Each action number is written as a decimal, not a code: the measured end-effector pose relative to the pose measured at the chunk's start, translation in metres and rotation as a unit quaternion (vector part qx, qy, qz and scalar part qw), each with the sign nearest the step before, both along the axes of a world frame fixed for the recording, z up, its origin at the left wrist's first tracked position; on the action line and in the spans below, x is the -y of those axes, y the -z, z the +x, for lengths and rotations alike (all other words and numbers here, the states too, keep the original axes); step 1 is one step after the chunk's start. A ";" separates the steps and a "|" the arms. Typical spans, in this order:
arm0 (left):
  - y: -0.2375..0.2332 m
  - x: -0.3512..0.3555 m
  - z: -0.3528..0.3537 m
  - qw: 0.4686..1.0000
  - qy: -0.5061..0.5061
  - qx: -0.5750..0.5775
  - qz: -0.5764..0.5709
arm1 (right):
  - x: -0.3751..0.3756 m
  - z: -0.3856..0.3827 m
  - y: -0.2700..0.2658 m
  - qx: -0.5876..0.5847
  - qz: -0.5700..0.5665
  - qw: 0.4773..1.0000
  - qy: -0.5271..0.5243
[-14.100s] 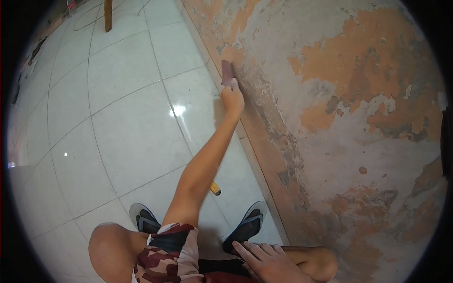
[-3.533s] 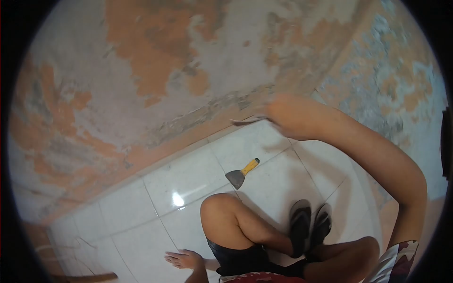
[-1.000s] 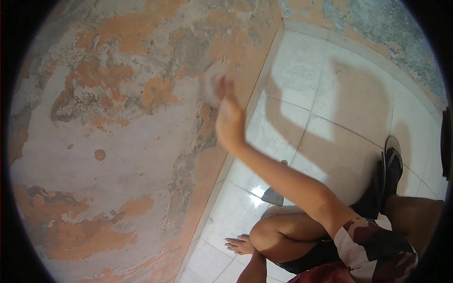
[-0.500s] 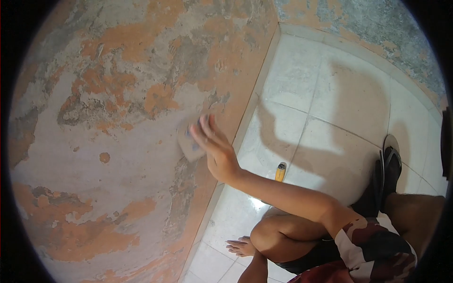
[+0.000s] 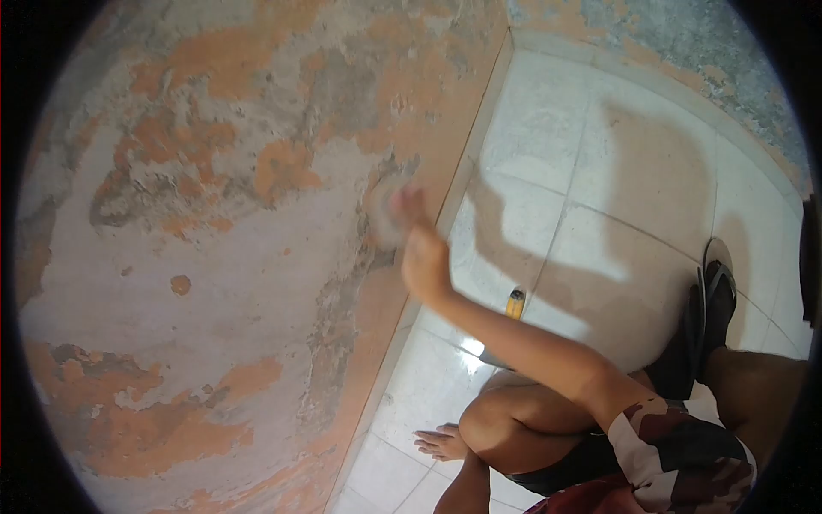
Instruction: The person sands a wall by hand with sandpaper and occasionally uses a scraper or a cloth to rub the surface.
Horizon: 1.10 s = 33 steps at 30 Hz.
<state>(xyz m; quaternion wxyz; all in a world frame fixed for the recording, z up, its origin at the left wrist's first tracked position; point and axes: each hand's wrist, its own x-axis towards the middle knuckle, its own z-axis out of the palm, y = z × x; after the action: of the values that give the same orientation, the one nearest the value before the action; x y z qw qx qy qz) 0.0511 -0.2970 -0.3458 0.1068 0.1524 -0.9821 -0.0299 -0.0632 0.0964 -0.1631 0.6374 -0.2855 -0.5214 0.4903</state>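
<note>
My right hand [image 5: 419, 244] is at the peeling wall [image 5: 214, 283], its fingers smeared by motion. Under them is a pale, flat piece that looks like a sheet of sandpaper [image 5: 387, 214], blurred and pressed to the plaster. My left hand [image 5: 441, 443] lies flat on the tiled floor [image 5: 531, 120] beside my bent knee, fingers spread and holding nothing. Below my right forearm a yellow-handled tool [image 5: 515, 305], apparently a scraper, rests on the tiles; my arm covers its middle.
A low tile skirting [image 5: 479, 141] runs along the wall's base. Another flaking wall [image 5: 685, 43] meets it at the far corner. My sandalled foot [image 5: 719, 283] is on the tiles at the right, and shadows fall across the floor.
My right hand has swept along the wall towards the skirting and slightly up in the view, with the pale sheet under it. My left hand stays on the floor.
</note>
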 end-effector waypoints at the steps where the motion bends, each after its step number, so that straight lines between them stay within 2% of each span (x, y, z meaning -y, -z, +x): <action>1: 0.002 0.007 0.003 1.000 -0.005 0.002 -0.011 | -0.031 -0.003 0.012 0.012 -0.111 0.994 0.016; 2: -0.006 0.014 0.010 1.000 -0.016 0.006 -0.024 | -0.045 0.000 0.017 0.028 -0.225 0.974 0.028; 3: -0.010 0.010 0.010 1.000 -0.004 0.011 -0.002 | -0.036 0.000 0.009 0.031 -0.228 0.973 0.021; 4: -0.013 -0.001 0.007 0.999 0.011 0.014 0.029 | -0.032 -0.003 -0.004 0.022 -0.166 0.986 0.019; 7: -0.014 -0.002 0.006 0.999 0.003 0.021 0.025 | -0.015 -0.006 -0.051 -0.017 0.027 0.999 0.019; 8: -0.014 -0.003 0.005 0.999 0.007 0.018 0.033 | -0.009 -0.002 -0.049 -0.020 0.034 0.999 0.022; 10: -0.013 -0.003 0.005 0.999 -0.007 0.028 0.013 | 0.003 0.008 -0.029 0.106 0.199 0.974 0.028; 11: -0.013 -0.005 0.004 0.999 -0.003 0.029 0.015 | -0.004 0.008 -0.027 0.107 0.201 0.973 0.032; 14: -0.014 0.001 0.010 0.999 -0.011 0.034 0.005 | -0.043 0.002 -0.014 0.077 -0.027 0.996 0.023; 16: -0.013 0.000 0.007 0.999 0.009 0.028 0.015 | -0.057 0.000 -0.016 0.051 -0.177 0.983 0.017; 17: -0.013 -0.004 0.006 0.999 0.010 0.027 0.022 | -0.044 0.001 -0.027 0.049 -0.171 0.984 0.018; 18: -0.015 -0.003 0.007 0.999 0.004 0.035 0.017 | -0.015 0.006 -0.042 0.057 -0.011 0.998 0.020; 19: -0.016 -0.004 0.006 0.999 0.002 0.042 0.012 | 0.000 0.009 -0.052 0.064 0.149 0.986 0.025; 22: -0.010 0.000 0.005 1.000 0.002 0.025 0.008 | -0.009 0.011 -0.012 0.124 0.182 0.974 0.046; 24: 0.000 -0.005 0.002 1.000 0.001 0.006 0.004 | -0.050 0.000 0.002 0.013 -0.074 0.994 0.078; 27: -0.005 0.002 0.004 1.000 0.005 -0.005 0.003 | -0.068 -0.007 -0.025 0.050 -0.098 0.986 0.129; 28: -0.006 0.003 0.005 1.000 0.006 -0.001 -0.001 | -0.054 -0.003 -0.040 0.073 0.007 0.991 0.111; 29: -0.005 0.002 0.005 1.000 0.008 0.004 -0.006 | -0.032 0.005 -0.046 0.072 0.012 0.991 0.113; 31: -0.010 -0.009 0.003 1.000 0.008 0.021 0.010 | -0.005 0.019 -0.053 0.113 0.240 0.964 0.025; 33: -0.022 -0.007 0.006 0.998 -0.006 0.061 0.014 | -0.031 0.007 -0.003 0.085 0.208 0.973 0.053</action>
<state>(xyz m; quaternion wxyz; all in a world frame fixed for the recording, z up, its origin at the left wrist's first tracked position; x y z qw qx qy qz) 0.0575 -0.2902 -0.3242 0.0442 0.1611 -0.9854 -0.0339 -0.0566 0.1270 -0.1602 0.6612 -0.2146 -0.6484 0.3103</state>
